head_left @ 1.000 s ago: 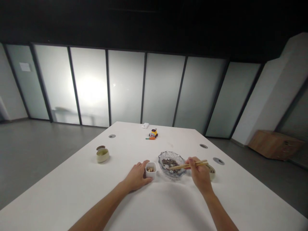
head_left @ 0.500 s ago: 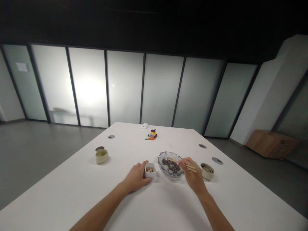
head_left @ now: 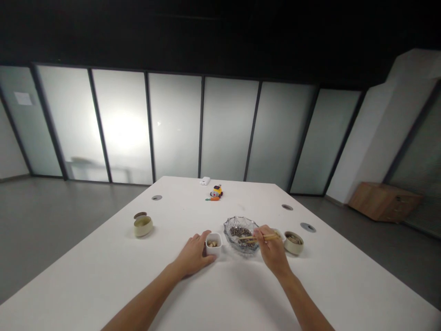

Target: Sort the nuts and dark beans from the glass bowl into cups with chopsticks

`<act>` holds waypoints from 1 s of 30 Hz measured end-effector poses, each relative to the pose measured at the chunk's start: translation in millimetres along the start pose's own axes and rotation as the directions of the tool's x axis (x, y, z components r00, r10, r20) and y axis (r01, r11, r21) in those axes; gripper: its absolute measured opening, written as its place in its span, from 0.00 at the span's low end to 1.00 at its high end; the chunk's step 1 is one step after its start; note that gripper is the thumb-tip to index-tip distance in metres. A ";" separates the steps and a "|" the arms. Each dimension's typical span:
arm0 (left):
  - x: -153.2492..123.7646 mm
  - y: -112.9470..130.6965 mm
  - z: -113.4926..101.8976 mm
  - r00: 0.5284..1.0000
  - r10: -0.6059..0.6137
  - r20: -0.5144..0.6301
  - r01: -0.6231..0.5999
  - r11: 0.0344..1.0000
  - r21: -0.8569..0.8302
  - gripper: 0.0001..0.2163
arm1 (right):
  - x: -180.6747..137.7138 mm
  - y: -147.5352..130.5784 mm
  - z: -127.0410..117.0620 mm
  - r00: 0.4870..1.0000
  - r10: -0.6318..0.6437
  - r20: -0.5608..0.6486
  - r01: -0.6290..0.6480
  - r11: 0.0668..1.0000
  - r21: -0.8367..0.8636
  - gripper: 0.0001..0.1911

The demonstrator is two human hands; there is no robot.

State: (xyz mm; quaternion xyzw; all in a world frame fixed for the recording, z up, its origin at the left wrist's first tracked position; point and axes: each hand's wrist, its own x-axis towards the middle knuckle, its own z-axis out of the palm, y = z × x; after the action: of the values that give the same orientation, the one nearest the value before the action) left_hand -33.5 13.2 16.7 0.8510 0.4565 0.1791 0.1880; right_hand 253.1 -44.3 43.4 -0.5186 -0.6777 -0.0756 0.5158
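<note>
My left hand [head_left: 195, 255] curls round the side of a small white square cup [head_left: 214, 251], thumb and fingers against it. Small pale brown pieces lie inside the cup. In my right hand [head_left: 271, 250] is a pair of wooden chopsticks [head_left: 248, 238], closed round by the fingers. Their tips reach into a clear glass bowl [head_left: 231, 243] that holds many small dark beans or seeds [head_left: 240, 231]. Whether the tips pinch anything is too small to tell. Partly hidden behind my right hand is another white dish [head_left: 280, 234].
Right of my right hand stands a pale green round pot [head_left: 293, 247] with dark strips in it. A similar pot [head_left: 143, 228] is at the left, a dark disc [head_left: 140, 215] behind it. Farther back are a toy car [head_left: 217, 191], a toy carrot [head_left: 212, 199] and a white box [head_left: 205, 181].
The chopstick tips have swung nearer to me and lower over the glass bowl, and my right hand has turned slightly. My left hand stays on the cup. The whole view has shifted a little.
</note>
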 end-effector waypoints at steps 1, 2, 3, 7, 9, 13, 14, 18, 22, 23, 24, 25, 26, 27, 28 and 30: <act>0.2 -0.5 0.3 1.000 -0.001 0.000 0.001 1.000 -0.002 0.35 | -0.3 0.1 0.6 1.000 -0.005 0.000 0.005 1.000 -0.004 0.29; 0.4 -0.9 0.7 1.000 -0.002 0.000 0.002 1.000 -0.002 0.35 | -0.5 0.6 0.8 1.000 -0.009 -0.001 0.009 1.000 -0.012 0.29; 0.6 -1.3 1.0 1.000 -0.003 0.000 0.003 1.000 -0.001 0.36 | -0.6 1.4 0.7 1.000 -0.011 -0.003 0.011 1.000 -0.023 0.29; 1.0 -2.0 1.9 1.000 -0.010 -0.003 0.010 1.000 0.009 0.36 | -1.3 8.7 -1.2 0.999 0.017 -0.039 -0.020 0.998 -0.060 0.29; 1.3 -2.1 2.0 1.000 -0.010 -0.004 0.010 1.000 0.009 0.36 | -2.2 13.6 -2.1 0.996 0.054 -0.077 -0.059 0.996 -0.069 0.28; 1.7 -2.1 2.2 1.000 -0.009 0.003 0.009 1.000 0.006 0.37 | -4.4 21.7 -2.5 0.985 0.075 -0.153 -0.085 0.995 -0.059 0.27; 1.6 -2.1 2.3 1.000 -0.009 0.004 0.009 1.000 0.006 0.37 | -4.7 23.4 -2.2 0.984 0.065 -0.167 -0.075 0.996 -0.056 0.27; 0.9 -1.1 2.4 1.000 -0.004 -0.010 0.004 1.000 0.008 0.37 | -4.9 29.9 0.1 0.984 0.036 -0.173 -0.050 0.996 -0.073 0.27; 0.5 0.1 1.6 1.000 -0.001 -0.008 0.001 1.000 0.012 0.36 | -3.6 32.2 3.1 0.991 0.035 -0.127 -0.045 0.996 -0.080 0.29; 0.5 0.2 1.3 1.000 -0.001 -0.004 0.001 1.000 0.013 0.36 | -3.3 31.3 3.8 0.994 0.034 -0.108 -0.041 0.997 -0.064 0.30; 0.6 0.3 1.1 1.000 -0.001 -0.002 0.001 1.000 0.013 0.36 | -3.2 30.0 4.6 0.996 0.035 -0.082 -0.038 0.998 -0.040 0.30; 0.7 0.3 0.9 1.000 -0.003 -0.002 0.003 1.000 0.012 0.36 | -3.3 28.3 5.4 0.998 0.040 -0.051 -0.041 0.999 -0.007 0.30; 0.8 0.3 0.7 1.000 -0.005 -0.002 0.005 1.000 0.012 0.36 | -3.5 26.4 6.3 0.999 0.052 -0.016 -0.051 0.998 0.032 0.29; 0.8 0.3 0.6 1.000 -0.005 -0.001 0.005 1.000 0.010 0.36 | -4.1 24.5 7.3 0.997 0.070 0.019 -0.071 0.995 0.075 0.29; 0.9 0.4 0.6 1.000 -0.004 0.000 0.004 1.000 0.009 0.36 | -4.8 22.8 8.2 0.994 0.093 0.051 -0.099 0.988 0.118 0.28; 0.9 0.5 0.6 1.000 0.002 0.003 -0.002 1.000 0.006 0.36 | -6.3 19.7 9.8 0.986 0.132 0.103 -0.149 0.972 0.180 0.27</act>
State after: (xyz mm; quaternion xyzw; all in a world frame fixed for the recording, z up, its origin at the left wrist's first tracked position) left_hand -32.4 13.6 16.5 0.8523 0.4558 0.1768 0.1859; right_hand 262.0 -33.1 25.5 -0.5173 -0.6660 0.0486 0.5353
